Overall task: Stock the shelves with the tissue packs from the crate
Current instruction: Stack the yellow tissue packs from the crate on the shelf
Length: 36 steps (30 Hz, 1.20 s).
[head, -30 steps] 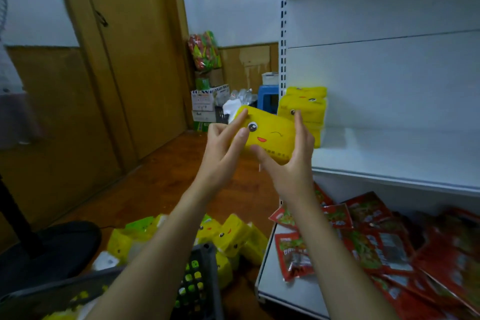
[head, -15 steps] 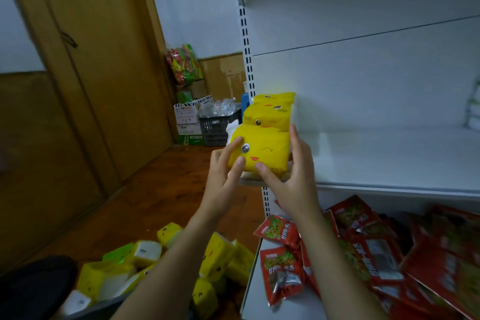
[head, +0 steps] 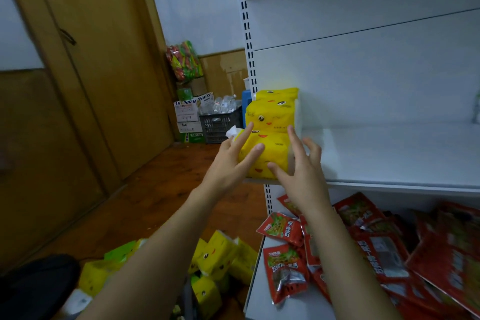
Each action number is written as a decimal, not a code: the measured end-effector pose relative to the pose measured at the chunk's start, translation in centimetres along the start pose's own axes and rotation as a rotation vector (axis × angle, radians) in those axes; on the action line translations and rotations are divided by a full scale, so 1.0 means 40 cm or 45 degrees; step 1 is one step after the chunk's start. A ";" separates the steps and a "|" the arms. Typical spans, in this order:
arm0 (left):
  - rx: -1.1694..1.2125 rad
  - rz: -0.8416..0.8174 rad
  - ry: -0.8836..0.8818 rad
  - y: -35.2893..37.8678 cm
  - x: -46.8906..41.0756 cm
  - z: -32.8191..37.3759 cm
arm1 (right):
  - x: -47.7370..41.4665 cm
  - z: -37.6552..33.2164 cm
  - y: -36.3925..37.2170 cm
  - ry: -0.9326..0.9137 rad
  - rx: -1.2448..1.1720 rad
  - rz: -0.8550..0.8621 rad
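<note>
A yellow tissue pack [head: 270, 149] with a cartoon face lies at the left front corner of the white middle shelf [head: 389, 158]. My left hand [head: 228, 166] touches its left front with straight fingers. On the pack's right side, my right hand [head: 302, 174] has its fingers spread and its thumb against the front. Two more yellow packs [head: 272, 114] are stacked right behind it on the shelf. Several yellow and green tissue packs [head: 215, 260] lie below, under my left arm; the crate around them is mostly hidden.
The lower shelf [head: 259, 299] holds several red snack packets [head: 376, 249]. A wooden door [head: 104, 60] is on the left, with boxes and a black crate [head: 218, 125] on the floor at the far wall. A dark round object [head: 33, 280] lies at the bottom left.
My hands carried the yellow pack to the right onto the shelf and set it down in front of the stack. Both hands' fingers have straightened and loosened from it.
</note>
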<state>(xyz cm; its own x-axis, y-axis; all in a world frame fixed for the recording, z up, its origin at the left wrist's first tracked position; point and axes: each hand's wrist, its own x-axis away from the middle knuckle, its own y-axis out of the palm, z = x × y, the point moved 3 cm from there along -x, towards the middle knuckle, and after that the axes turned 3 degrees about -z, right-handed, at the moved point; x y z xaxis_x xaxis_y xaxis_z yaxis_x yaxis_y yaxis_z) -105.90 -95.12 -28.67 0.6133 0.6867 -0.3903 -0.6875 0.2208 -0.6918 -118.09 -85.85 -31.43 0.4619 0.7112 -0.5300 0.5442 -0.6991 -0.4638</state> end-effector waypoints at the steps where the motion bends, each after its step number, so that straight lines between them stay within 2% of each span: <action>1: 0.001 -0.026 -0.024 -0.002 -0.007 -0.001 | -0.002 0.001 -0.002 -0.005 0.027 -0.006; 5: -0.005 -0.118 -0.111 -0.001 -0.025 -0.014 | -0.008 0.007 0.004 0.015 0.098 -0.015; 9: 0.086 -0.062 -0.158 0.003 -0.022 -0.005 | -0.017 0.004 0.010 0.008 0.120 -0.015; 12: 0.212 -0.038 -0.226 0.004 -0.034 -0.016 | -0.025 0.000 0.009 0.024 0.145 -0.073; 15: 0.421 -0.109 -0.352 0.008 -0.048 -0.019 | -0.035 -0.004 0.014 0.048 0.181 -0.154; 19: 0.505 -0.144 -0.377 0.018 -0.055 -0.016 | -0.044 -0.003 0.013 0.073 0.158 -0.175; 21: 0.463 -0.152 -0.358 0.019 -0.053 -0.015 | -0.042 -0.001 0.011 0.061 0.129 -0.151; 26: 0.145 -0.062 -0.155 0.005 -0.043 -0.005 | -0.034 -0.001 0.005 -0.001 -0.020 -0.110; 31: 0.070 -0.275 -0.141 -0.001 -0.039 -0.030 | -0.033 -0.001 0.007 -0.067 -0.136 -0.077; 36: -0.001 -0.343 -0.123 0.000 -0.040 -0.055 | -0.034 0.000 0.014 -0.052 -0.023 -0.165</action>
<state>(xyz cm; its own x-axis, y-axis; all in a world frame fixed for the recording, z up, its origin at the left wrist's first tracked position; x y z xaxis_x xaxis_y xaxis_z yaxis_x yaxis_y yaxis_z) -106.04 -97.73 -29.38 0.7338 0.6662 -0.1328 -0.5046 0.4038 -0.7631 -118.42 -87.19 -30.97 0.3581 0.7916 -0.4951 0.6102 -0.5997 -0.5176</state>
